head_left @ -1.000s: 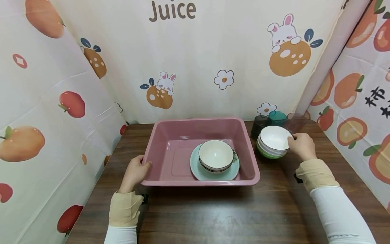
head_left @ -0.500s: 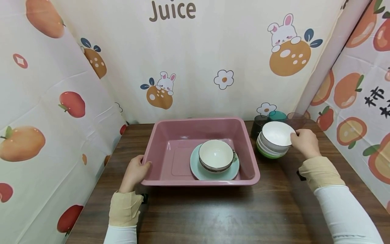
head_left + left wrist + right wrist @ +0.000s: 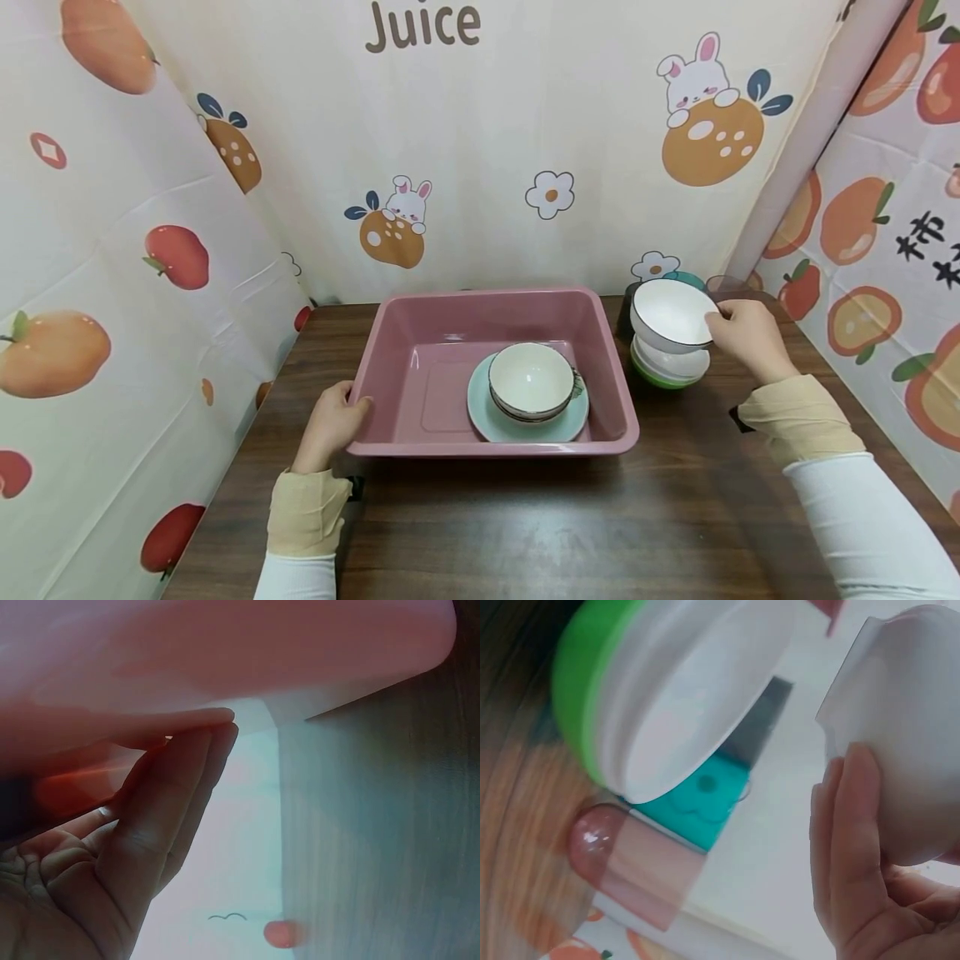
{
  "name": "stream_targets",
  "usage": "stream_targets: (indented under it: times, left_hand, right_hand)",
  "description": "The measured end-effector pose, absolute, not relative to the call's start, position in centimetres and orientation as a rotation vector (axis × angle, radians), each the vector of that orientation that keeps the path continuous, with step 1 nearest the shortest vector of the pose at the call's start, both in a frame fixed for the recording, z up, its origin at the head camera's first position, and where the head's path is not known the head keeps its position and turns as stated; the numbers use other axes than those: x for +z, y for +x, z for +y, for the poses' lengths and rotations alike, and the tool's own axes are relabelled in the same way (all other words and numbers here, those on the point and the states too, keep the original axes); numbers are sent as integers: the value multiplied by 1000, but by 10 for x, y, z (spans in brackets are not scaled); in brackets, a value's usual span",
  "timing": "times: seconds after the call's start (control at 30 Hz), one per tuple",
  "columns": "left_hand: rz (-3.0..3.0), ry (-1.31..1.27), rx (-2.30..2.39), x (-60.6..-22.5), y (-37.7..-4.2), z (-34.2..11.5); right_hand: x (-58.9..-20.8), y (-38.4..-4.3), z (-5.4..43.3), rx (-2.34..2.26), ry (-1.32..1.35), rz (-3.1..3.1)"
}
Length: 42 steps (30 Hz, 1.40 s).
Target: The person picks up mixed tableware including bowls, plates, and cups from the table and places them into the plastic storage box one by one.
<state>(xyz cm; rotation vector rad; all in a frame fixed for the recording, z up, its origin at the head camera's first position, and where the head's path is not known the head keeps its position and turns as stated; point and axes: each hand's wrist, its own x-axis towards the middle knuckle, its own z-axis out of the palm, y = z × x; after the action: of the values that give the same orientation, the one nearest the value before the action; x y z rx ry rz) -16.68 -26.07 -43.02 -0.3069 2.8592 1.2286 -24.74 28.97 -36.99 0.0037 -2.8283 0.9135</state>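
The right hand [image 3: 750,340] pinches a round, white, dark-rimmed bowl [image 3: 672,315], mouth upward, perhaps slightly tilted, above the green-and-white bowl stack [image 3: 671,363]; the left hand [image 3: 328,425] grips a pink basin [image 3: 491,450], its long axis crosswise.

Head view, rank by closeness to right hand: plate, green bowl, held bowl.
1. Held bowl: in the right hand.
2. Green bowl: lower, right of the tub.
3. Plate: inside the tub.
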Motion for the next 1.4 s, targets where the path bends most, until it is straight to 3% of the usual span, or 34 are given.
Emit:
stream_targets:
  times: [0.47, 1.03, 1.4]
  left_hand:
    - [2856, -268, 1217, -428, -166, -261]
    - [2870, -187, 1143, -427, -164, -266]
    - [2959, -139, 1074, -388, -166, -256]
  right_hand:
    - [-347, -235, 255, 1063, 147, -2873]
    - [-353, -222, 210, 1196, 273, -2941]
    - [-361, -220, 192, 1223, 379, -2917]
